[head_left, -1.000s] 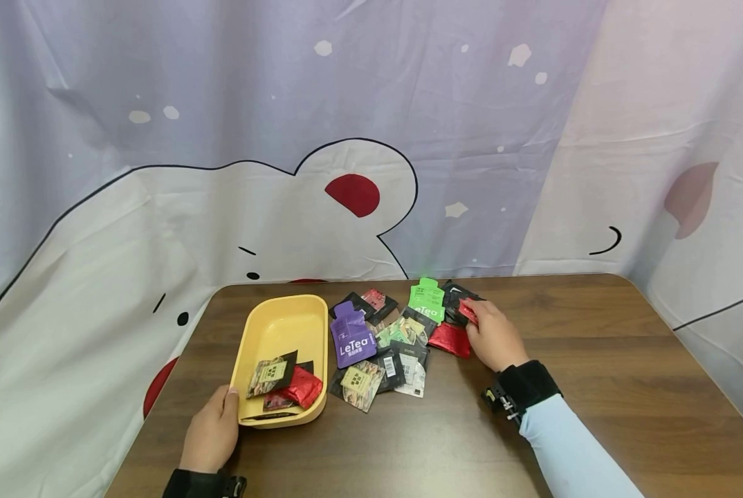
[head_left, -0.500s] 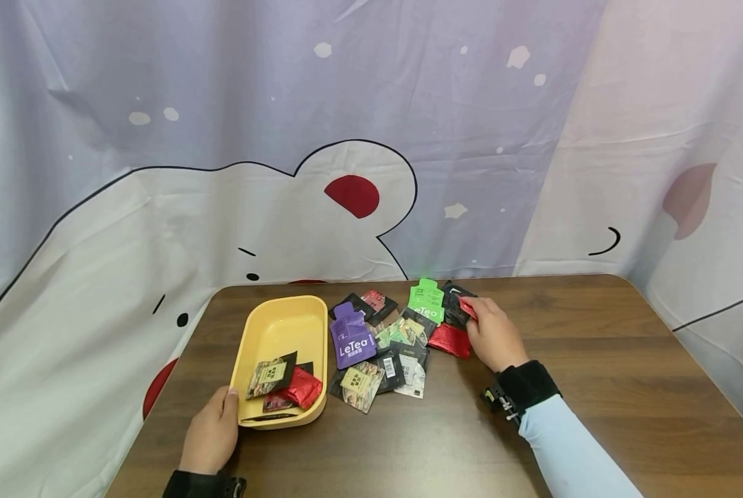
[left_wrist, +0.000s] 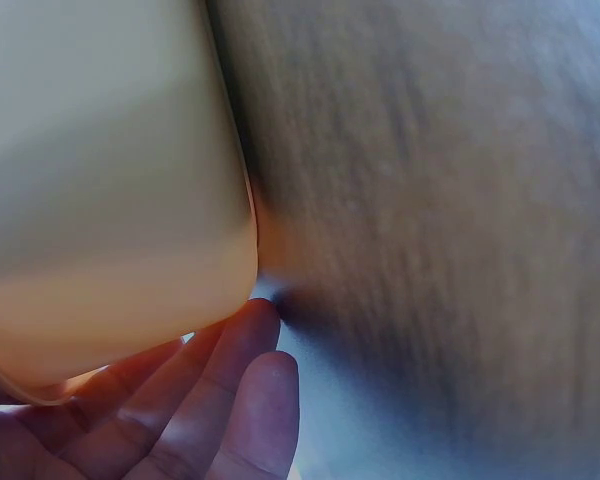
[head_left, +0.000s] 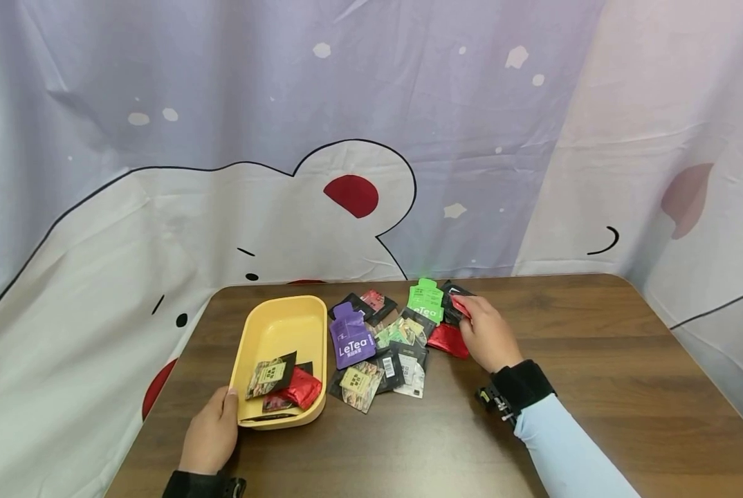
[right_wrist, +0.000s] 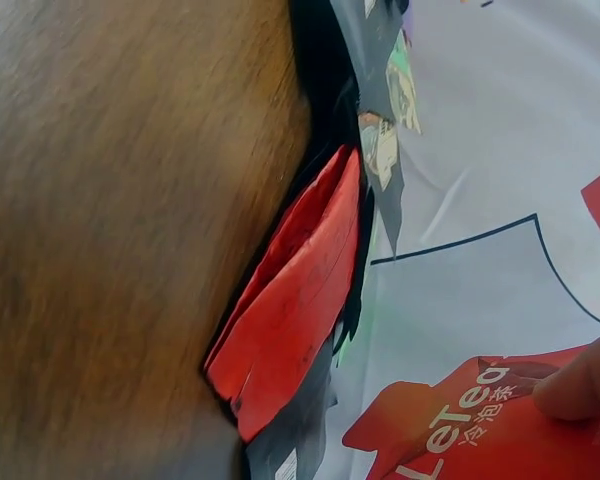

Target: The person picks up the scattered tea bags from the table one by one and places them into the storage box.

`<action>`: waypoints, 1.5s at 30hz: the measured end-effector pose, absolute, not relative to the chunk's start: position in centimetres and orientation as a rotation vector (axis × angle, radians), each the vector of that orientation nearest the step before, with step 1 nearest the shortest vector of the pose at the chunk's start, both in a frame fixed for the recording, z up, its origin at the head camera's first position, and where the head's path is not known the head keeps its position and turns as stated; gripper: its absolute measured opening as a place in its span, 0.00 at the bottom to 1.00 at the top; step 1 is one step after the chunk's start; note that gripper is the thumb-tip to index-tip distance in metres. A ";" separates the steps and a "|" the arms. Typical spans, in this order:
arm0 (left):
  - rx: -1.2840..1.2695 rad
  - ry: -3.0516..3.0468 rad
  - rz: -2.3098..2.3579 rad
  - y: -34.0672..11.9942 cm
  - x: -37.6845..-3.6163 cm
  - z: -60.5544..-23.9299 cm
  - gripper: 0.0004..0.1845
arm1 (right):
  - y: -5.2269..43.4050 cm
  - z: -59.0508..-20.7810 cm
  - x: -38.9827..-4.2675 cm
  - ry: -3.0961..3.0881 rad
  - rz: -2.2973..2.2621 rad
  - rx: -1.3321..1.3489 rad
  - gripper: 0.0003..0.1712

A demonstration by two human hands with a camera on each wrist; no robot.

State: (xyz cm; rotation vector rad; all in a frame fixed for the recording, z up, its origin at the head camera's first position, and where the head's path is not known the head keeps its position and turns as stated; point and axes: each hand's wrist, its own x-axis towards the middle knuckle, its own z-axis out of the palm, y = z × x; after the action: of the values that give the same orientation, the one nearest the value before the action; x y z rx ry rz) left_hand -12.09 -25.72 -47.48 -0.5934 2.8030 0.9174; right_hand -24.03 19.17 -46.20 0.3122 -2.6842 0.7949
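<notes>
My left hand (head_left: 211,430) grips the near left corner of a yellow plastic tray (head_left: 282,324). Its thumb lies at the rim; in the left wrist view, the other fingers (left_wrist: 205,400) touch the tray's outer side. Inside the tray are several tea sachets, among them a red foil one (head_left: 303,387) and a dark patterned one (head_left: 270,375). At the pile's right end, my right hand (head_left: 491,335) pinches a flat red tea packet (right_wrist: 490,420) lettered LeTea, raised over the sachets. Just below that hand lies a shiny red foil sachet (head_left: 448,340).
Right of the tray spreads a loose pile with a purple LeTea packet (head_left: 351,337), a green packet (head_left: 425,301) and several dark sachets (head_left: 390,366). All lie on a brown wooden table (head_left: 595,387). A printed curtain (head_left: 471,138) hangs behind the table's far edge.
My right hand has shifted slightly left with the red tea packet, now nearer the green packet. The left hand and the tray have stayed put.
</notes>
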 end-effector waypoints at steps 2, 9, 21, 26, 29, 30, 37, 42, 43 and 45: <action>-0.595 2.803 0.917 -25.8 -12.1 -47.4 0.34 | 18.9 -46.0 -24.0 -2.690 0.804 0.312 0.26; -0.587 2.799 0.920 -25.8 -12.1 -47.4 0.35 | 17.8 -45.8 -24.1 -2.680 0.817 0.336 0.26; -0.566 2.802 0.918 -26.0 -12.0 -47.4 0.35 | 15.2 -45.6 -23.7 -2.662 0.853 0.418 0.28; -0.573 2.803 0.917 -25.9 -12.0 -47.3 0.35 | 14.2 -45.5 -23.6 -2.637 0.849 0.448 0.27; -0.570 2.810 0.920 -25.8 -12.0 -47.3 0.33 | 13.6 -45.4 -23.6 -2.628 0.837 0.463 0.27; -0.569 2.811 0.920 -25.8 -12.0 -47.3 0.33 | 13.4 -45.4 -23.6 -2.627 0.837 0.469 0.26; -0.582 2.803 0.918 -25.8 -12.0 -47.3 0.34 | 11.3 -45.0 -23.4 -2.638 0.882 0.484 0.27; -0.586 2.806 0.915 -25.9 -12.1 -47.5 0.34 | 9.5 -44.6 -23.4 -2.639 0.916 0.533 0.28; -0.588 2.807 0.915 -25.9 -12.1 -47.5 0.35 | 9.2 -44.5 -23.4 -2.637 0.921 0.546 0.28; -0.585 2.806 0.913 -25.9 -12.1 -47.6 0.35 | 8.5 -44.5 -23.4 -2.636 0.919 0.572 0.29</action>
State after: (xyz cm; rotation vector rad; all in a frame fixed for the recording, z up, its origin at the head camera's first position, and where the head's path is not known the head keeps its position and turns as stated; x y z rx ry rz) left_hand -12.12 -25.91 -47.61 -0.5853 2.8056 0.9134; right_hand -23.36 8.48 -44.48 0.5724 -2.6356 0.9189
